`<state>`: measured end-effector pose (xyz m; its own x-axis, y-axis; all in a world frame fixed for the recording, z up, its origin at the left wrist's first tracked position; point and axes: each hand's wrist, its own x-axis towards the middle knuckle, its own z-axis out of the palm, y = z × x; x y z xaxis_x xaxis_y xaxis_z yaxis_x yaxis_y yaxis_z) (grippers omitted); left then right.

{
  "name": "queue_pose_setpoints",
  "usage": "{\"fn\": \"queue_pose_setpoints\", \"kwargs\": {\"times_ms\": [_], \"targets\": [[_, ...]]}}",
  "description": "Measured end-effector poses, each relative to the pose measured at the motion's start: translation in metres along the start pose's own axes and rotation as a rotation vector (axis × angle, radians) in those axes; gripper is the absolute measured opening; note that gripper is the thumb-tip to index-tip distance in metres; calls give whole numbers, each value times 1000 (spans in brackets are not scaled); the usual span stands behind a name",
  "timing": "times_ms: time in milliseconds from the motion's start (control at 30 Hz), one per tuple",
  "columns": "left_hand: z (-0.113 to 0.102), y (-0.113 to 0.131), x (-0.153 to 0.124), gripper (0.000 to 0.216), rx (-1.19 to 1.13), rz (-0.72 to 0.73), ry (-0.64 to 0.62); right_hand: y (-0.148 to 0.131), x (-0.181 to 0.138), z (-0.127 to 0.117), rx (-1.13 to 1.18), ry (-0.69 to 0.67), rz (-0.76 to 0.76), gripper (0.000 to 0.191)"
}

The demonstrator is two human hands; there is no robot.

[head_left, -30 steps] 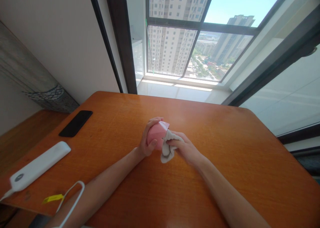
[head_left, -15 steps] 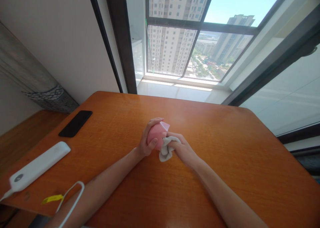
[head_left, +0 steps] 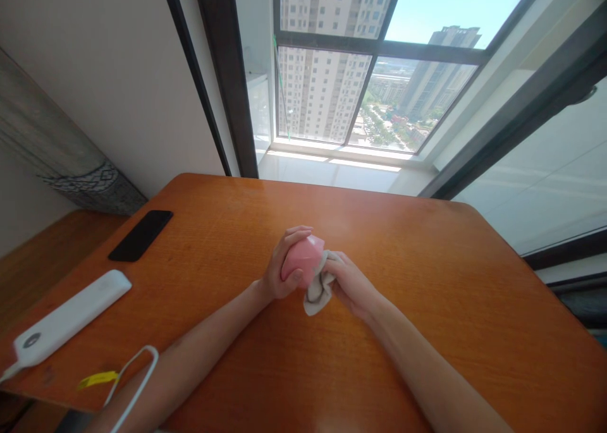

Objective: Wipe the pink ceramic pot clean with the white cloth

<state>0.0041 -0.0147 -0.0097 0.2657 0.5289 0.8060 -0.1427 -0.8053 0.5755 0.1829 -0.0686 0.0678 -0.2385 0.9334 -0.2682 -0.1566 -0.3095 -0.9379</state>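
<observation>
A pink, faceted object (head_left: 302, 259), smooth and roughly fist-sized, is held above the middle of the table. My left hand (head_left: 283, 270) wraps round its left side, fingers over the top and thumb low on the front. What kind of object it is, I cannot make out. My right hand (head_left: 348, 281) pinches a crumpled whitish-grey cloth (head_left: 319, 292) against the object's right side. A loose end of the cloth hangs below the object. The right fingertips are partly hidden behind the cloth.
On the left of the brown wooden table (head_left: 427, 281) lie a black phone (head_left: 141, 236) and a long white power strip (head_left: 73, 316). A white cable (head_left: 142, 382) with a yellow tag (head_left: 98, 380) runs by my left forearm. Behind the table is a window (head_left: 351, 98).
My right hand and the cloth have shifted slightly right and down along the pink object. The object has turned a little in my left hand, which keeps its grip.
</observation>
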Motion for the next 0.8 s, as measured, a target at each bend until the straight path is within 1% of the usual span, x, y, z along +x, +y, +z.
{"fn": "queue_pose_setpoints", "kwargs": {"times_ms": [67, 133, 200, 267, 367, 500, 567, 633, 800], "targets": [[0, 0, 0, 70, -58, -61, 8, 0, -2, -4, -136, -67, -66, 17], [0, 1, 0, 69, -124, -145, -4, -1, -3, -8, -294, -117, -177, 15], [0, 2, 0, 66, -196, -242, 4, 0, -4, -10, -459, -167, -347, 13], [1, 3, 0, 62, -256, -321, 52, 5, -2, -11, -646, -212, -533, 18], [1, 4, 2, 58, -302, -393, 109, 16, 4, -14, -942, -237, -781, 26], [-1, 5, 5, 59, -284, -450, 69, 34, 17, -25, -1244, -238, -1082, 28], [-1, 6, 7, 57, -277, -458, 54, 39, 21, -28, -1326, -203, -1167, 28], [-1, 7, 7, 57, -284, -459, 62, 43, 23, -28, -1349, -155, -1202, 28], [0, 6, 5, 56, -278, -460, 140, 47, 22, -21, -1233, -98, -1230, 30]]}}
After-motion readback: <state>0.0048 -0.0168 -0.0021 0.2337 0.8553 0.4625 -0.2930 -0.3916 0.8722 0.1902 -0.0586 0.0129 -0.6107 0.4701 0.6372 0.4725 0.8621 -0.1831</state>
